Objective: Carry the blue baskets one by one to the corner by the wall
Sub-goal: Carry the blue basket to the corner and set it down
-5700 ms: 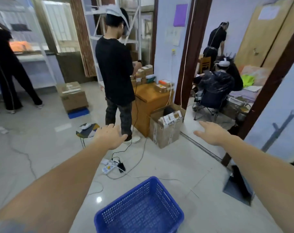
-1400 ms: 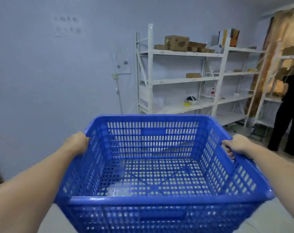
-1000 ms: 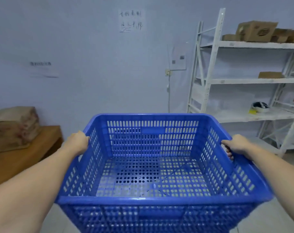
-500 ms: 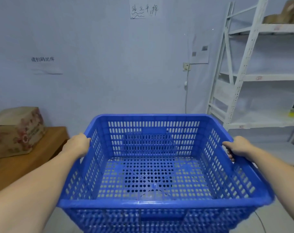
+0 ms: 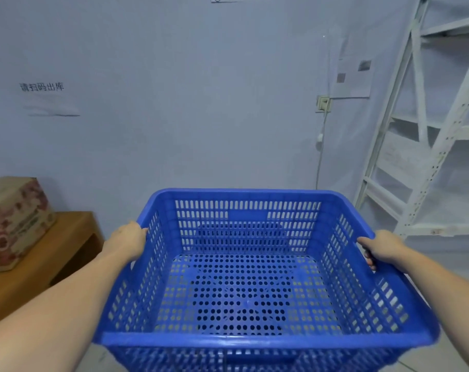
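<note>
- A pale blue wall [image 5: 201,116] fills the view straight ahead, with printed characters and a taped sheet at its left and another sheet by a wall socket [image 5: 322,103] at its right.
- A cord hangs down from the socket and passes behind the far rim of the basket.
- A white metal shelving rack [image 5: 426,146] stands against the wall on the right, just beyond the basket's right far corner; the shelves in view look bare.
- On the left a wooden table [image 5: 40,264] carries a cardboard box [image 5: 13,221] printed with flowers, shut, its contents hidden.
- Between table and rack the stretch of wall is open, with nothing standing in front of it but the basket.
- The blue plastic basket [image 5: 254,339] is held up in front of the person, level, its perforated bottom holding nothing.
- The left hand [image 5: 126,240] curls over the left rim, fingers pressed together around the edge.
- The right hand [image 5: 383,248] clasps the right rim, thumb on top, fingertips wrapped beneath.
</note>
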Motion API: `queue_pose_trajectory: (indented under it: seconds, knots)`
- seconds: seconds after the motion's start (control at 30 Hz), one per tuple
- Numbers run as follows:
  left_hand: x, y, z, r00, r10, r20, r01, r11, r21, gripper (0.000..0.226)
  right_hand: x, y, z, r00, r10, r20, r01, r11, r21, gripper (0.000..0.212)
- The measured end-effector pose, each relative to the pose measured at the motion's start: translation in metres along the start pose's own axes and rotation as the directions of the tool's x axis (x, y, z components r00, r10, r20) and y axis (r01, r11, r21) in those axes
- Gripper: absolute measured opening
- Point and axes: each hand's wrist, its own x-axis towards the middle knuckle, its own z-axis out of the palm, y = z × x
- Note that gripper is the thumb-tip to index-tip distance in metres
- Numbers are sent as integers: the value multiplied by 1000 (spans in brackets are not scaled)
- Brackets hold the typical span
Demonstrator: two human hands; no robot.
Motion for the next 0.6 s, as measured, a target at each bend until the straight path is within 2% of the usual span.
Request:
queue_pose_trajectory:
  seconds: [0.17, 0.4, 0.6]
  knots:
    - [90, 16, 35, 999, 4, 48, -5, 1000, 24, 33, 83, -23, 33, 1000, 6, 31, -6, 1000, 3, 39]
    - [228, 47, 78, 997, 49, 67, -47, 998, -34, 31, 184, -45, 70, 999, 46, 28, -44, 998, -52, 49]
    - [321, 79, 124, 994, 12, 110, -6, 998, -56, 32, 277, -67, 89, 998, 59, 20, -57, 994, -92, 51]
